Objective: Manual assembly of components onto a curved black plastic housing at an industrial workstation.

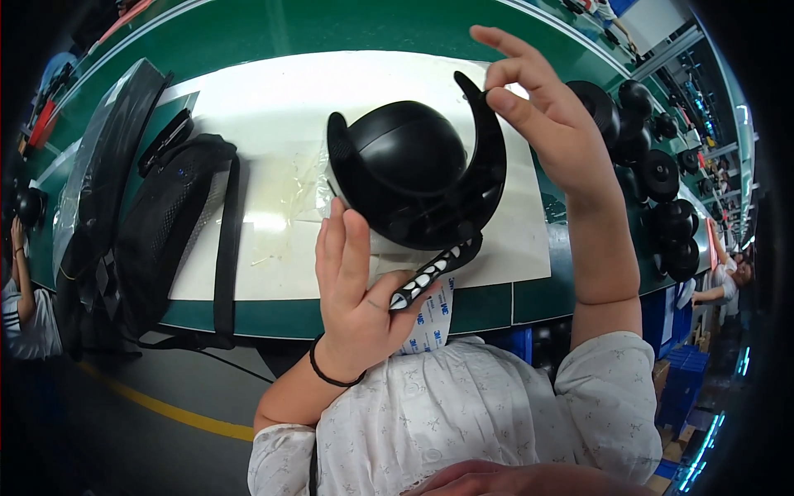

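In the middle of the head view is a glossy black dome (409, 149), with a black crescent-shaped piece (486, 169) curving round its near side and both sides. My left hand (351, 289) is at the crescent's near left side, its fingers stretched upward. Its thumb bears on a curved black strip (434, 269) with white oval patches, and the strip's far end meets the crescent. My right hand (546, 116) is raised at the crescent's right tip. Its thumb and index finger come together there, with a tiny dark thing between them; the other fingers are spread.
A white sheet (273, 91) covers part of the green table (331, 25). At left lie a black mesh bag (169, 215) and a long plastic-wrapped black item (116, 140). Several black round parts (657, 174) stand at right. Printed backing paper (434, 322) hangs near my waist. Other people are at both sides.
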Demonstrator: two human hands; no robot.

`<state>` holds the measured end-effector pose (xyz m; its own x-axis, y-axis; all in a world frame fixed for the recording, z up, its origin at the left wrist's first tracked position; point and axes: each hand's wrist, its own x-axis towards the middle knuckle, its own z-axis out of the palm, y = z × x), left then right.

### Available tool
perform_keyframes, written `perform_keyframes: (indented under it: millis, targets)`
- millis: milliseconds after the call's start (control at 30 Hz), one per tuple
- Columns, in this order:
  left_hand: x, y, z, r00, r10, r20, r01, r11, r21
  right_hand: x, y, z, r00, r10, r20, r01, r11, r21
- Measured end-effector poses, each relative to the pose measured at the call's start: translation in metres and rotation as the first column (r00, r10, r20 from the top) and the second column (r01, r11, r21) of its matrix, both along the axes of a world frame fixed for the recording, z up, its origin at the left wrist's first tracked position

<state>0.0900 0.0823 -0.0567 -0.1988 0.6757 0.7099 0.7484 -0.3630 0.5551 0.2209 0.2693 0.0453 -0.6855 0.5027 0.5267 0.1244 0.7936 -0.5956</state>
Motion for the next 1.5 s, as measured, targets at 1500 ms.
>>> perform_keyframes:
  millis: [1500]
  targets:
    - [-0.013,-0.012,0.005,0.988,-0.151,0.027,0.154,0.974,-0.168,-0.025,0.183,-0.122,0.751,-0.635,0.178,0.551,0.753,0.36]
